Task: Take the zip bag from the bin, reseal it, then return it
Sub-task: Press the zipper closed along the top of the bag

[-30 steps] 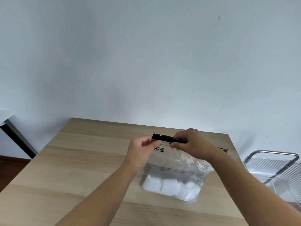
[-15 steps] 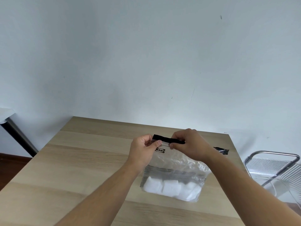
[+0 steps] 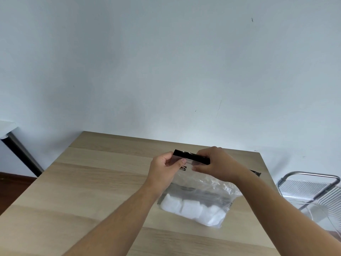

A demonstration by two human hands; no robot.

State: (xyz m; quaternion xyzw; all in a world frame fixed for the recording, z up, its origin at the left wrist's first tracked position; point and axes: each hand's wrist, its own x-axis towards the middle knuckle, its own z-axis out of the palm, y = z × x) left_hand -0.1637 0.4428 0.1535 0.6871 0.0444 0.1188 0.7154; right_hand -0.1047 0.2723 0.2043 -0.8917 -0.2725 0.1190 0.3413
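Note:
A clear zip bag point(image 3: 201, 189) with a black zip strip along its top stands on the wooden table point(image 3: 92, 182), its bottom filled with white blocks. My left hand point(image 3: 164, 169) pinches the left end of the strip between thumb and fingers. My right hand point(image 3: 215, 163) pinches the strip near its middle; the right end of the strip pokes out behind my right forearm. The bin point(image 3: 313, 194), a clear container with a metal frame, stands off the table's right edge.
A pale wall rises behind the table's far edge. A white tabletop corner on a dark leg point(image 3: 18, 150) stands at the far left. Dark floor shows at the lower left.
My right hand has slid slightly along the zip strip, and the view has shifted a little. The bag stays in the same place on the table.

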